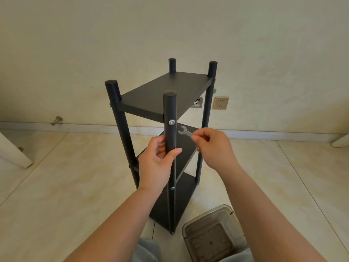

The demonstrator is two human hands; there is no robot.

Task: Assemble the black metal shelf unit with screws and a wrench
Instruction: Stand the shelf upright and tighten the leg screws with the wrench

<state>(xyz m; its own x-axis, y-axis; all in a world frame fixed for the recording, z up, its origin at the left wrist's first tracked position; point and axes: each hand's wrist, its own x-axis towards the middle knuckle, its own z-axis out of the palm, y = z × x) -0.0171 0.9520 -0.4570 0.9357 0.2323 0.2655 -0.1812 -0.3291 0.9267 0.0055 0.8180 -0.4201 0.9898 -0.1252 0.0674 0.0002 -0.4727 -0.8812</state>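
The black metal shelf unit [162, 91] stands upright on the floor, with three shelves between four round posts. My left hand [157, 160] grips the nearest post [170, 108] below the top shelf. A silver screw [171, 122] sits in that post at top-shelf height, and another screw [172, 188] shows lower down. My right hand [211, 146] pinches a small silver wrench [185, 131] by its handle. The wrench's open jaw points at the post, just right of and below the upper screw, not touching it.
A translucent grey plastic bin [213, 235] stands on the tiled floor at my knees, right of the shelf's foot. A wall socket [220, 103] and an open wall plate [197, 102] sit behind the shelf. White furniture [13, 150] stands at the left.
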